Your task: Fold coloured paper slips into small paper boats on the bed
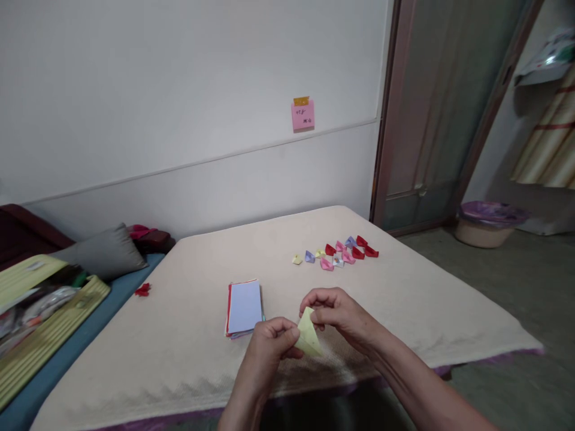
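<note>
A folded piece of pale yellow paper [308,335] is held between both hands above the near edge of the table. My left hand [275,342] pinches its left side between thumb and fingers. On its upper right, my right hand [335,314] grips the paper near a pointed corner. Just left of the hands lies a stack of coloured paper [245,306], a light blue sheet on top and red edges showing. Farther back sit several small folded paper boats, among them a red boat [371,251], a pink boat [327,264] and a small yellow one [297,260].
A cream cloth covers the table [188,347]. Small red pieces [142,290] lie at its left edge. Beyond that are a grey cushion [105,254] and a yellow container [58,335] full of items. A lined bin [485,224] stands on the floor at right.
</note>
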### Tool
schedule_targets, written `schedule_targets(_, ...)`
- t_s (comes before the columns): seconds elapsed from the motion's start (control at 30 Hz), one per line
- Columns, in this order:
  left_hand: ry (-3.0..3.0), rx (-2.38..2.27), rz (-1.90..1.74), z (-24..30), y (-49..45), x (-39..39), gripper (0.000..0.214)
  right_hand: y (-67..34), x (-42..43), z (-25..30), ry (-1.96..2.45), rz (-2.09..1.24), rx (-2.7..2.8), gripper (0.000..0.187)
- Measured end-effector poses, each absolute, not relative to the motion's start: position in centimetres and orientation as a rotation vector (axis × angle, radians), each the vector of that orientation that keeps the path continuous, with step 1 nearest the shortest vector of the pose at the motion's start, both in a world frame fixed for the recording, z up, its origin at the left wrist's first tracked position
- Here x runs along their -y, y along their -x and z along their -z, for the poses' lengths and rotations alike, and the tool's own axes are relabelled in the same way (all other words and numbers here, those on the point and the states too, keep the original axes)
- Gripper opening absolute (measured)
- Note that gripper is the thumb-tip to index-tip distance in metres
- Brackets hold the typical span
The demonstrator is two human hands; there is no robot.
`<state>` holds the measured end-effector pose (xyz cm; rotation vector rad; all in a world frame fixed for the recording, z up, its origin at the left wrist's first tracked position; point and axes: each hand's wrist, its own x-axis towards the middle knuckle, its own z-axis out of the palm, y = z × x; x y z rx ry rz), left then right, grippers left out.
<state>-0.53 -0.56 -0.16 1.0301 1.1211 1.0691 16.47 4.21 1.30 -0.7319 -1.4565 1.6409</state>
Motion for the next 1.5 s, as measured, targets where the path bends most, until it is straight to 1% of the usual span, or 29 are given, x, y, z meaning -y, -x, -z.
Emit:
schedule_targets(0.13, -1.085, -1.232, -1.056, 0.2, 0.5, 0.3, 0.024, -16.5, -4.2, -1.4, 0.78, -1.579, 1.528, 0.02)
schedule_targets(0.43, -1.202, -1.297, -1.056, 0.3, 0.4, 0.2, 0.019, -15.9, -4.2, -1.1, 0.858, -1.345, 1.726, 0.027)
schedule_targets(0.57, -1.216, -1.293, -1.073, 0.4, 0.3, 0.3, 0.017, -15.7, -4.3, -0.8, 0.867, -1.371, 1.69, 0.023)
schedule_targets(0.73, -1.203, -1.293, -1.08, 0.4, 0.6, 0.1, 0.017, -15.8, -4.5, -0.6, 0.854, -1.497, 1.573, 0.011)
schedule_targets(0.77, -1.201, -1.301, -1.084, 0.5, 0.6, 0.1, 0.017, -15.8, -4.5, -0.6, 0.855, -1.509, 1.543, 0.011)
schedule_targets(0.83, -1.197, -1.323, -1.099, 0.5, 0.6, 0.0, 0.018, -15.8, -4.5, -0.6, 0.861, -1.516, 1.494, 0.019)
schedule_targets(0.9, -1.195, -1.336, -1.12, 0.6, 0.6, 0.0, 0.018, -15.7, -4.6, -0.5, 0.869, -1.491, 1.487, 0.023)
schedule_targets(1.0, -1.195, -1.339, -1.152, 0.8, 0.5, -0.1, 0.018, -15.3, -4.4, -0.3, 0.888, -1.43, 1.533, 0.012)
schedule_targets(1.17, -1.19, -1.32, -1.192, 0.8, 0.4, -0.1, 0.018, -14.5, -4.0, 0.0, 0.96, -1.34, 1.523, 0.01)
schedule_targets(1.3, -1.139, -1.26, -1.201, 1.0, 0.2, -0.1, 0.019, -14.3, -3.6, -0.2, 0.919, -1.294, 1.569, 0.015)
schedule_targets(1.37, -1.092, -1.214, -1.212, 1.2, 0.1, -0.1, 0.02, -14.4, -3.5, -0.4, 0.868, -1.307, 1.576, 0.024)
schedule_targets(1.43, -1.025, -1.16, -1.241, 1.3, 0.0, -0.1, 0.02, -14.5, -3.4, -0.5, 0.818, -1.377, 1.509, 0.032)
schedule_targets(1.5, -0.947, -1.102, -1.267, 1.3, 0.0, 0.0, 0.021, -14.8, -3.5, -0.5, 0.773, -1.487, 1.384, 0.033)
